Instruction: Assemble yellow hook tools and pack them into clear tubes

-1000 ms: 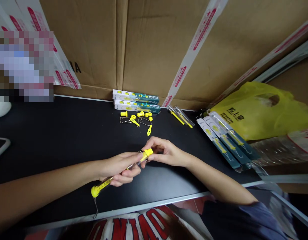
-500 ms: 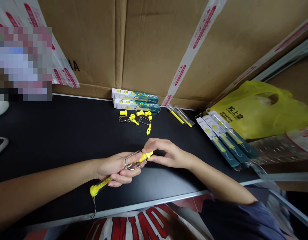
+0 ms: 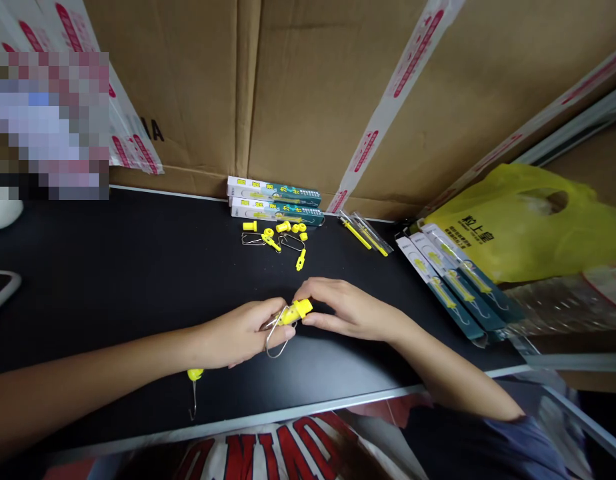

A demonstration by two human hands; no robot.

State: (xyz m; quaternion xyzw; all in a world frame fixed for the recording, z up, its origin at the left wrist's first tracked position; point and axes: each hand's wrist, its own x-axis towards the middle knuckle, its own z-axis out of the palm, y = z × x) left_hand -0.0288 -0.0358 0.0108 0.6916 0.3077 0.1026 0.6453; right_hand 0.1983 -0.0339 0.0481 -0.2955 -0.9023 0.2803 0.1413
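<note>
**Both hands join on a yellow spring scale above the black table**

The yellow spring scale (image 3: 288, 315) is held between the two hands, a little above the black table (image 3: 113, 267), near its front edge. Its yellow top cap sits at the fingertips, and a wire loop (image 3: 277, 340) hangs down from it. The lower end of the scale, with a small yellow cap and a metal hook (image 3: 194, 393), comes out under the left wrist.

The left hand (image 3: 243, 330) is wrapped around the body of the scale, so the tube itself is mostly hidden. The right hand (image 3: 345, 308) pinches the top cap with thumb and fingers.

As far as I can judge, this piece is in the middle of its assembly: the cap and loop are at the tube, but I cannot tell if the cap is fully seated. More work seems to remain, because loose yellow parts (image 3: 278, 233) and wire loops lie further back. Behind them are two boxes (image 3: 275, 203), and to the right several packed scales (image 3: 453, 280) beside a yellow plastic bag (image 3: 528, 220). Cardboard walls (image 3: 313, 87) stand behind.
</note>
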